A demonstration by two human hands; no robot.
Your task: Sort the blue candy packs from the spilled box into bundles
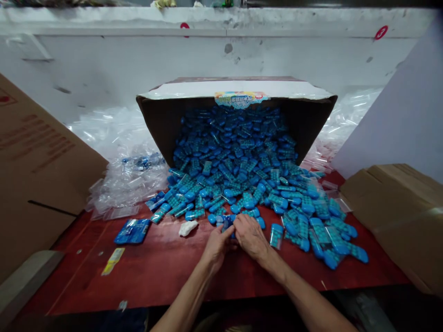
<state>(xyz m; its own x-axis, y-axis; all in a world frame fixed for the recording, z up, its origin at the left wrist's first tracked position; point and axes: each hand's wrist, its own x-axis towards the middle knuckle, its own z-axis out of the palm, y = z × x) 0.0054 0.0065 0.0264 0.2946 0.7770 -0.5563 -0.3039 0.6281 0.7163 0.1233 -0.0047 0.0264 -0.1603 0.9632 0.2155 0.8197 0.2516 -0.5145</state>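
The left hand (215,246) and right hand (251,236) pinch one dark-blue packet (227,222) in their grip, beside blue cases (303,225) heaped on the red surface (152,276).

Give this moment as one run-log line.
left hand: at small blue item; right hand: at same item; grips: partly hidden; ahead: blue packs in and before open carton; surface: red table

My feed is cool and rather dim, with light apparently falling from above: the open carton's top (194,87) is pale, its inside deeply shadowed. Left of the carton, clear plastic (134,184) glares whitish. Before it, blue packs (245,175) look soft. Wide-angle stretch slants the cardboard (398,212) to its right.
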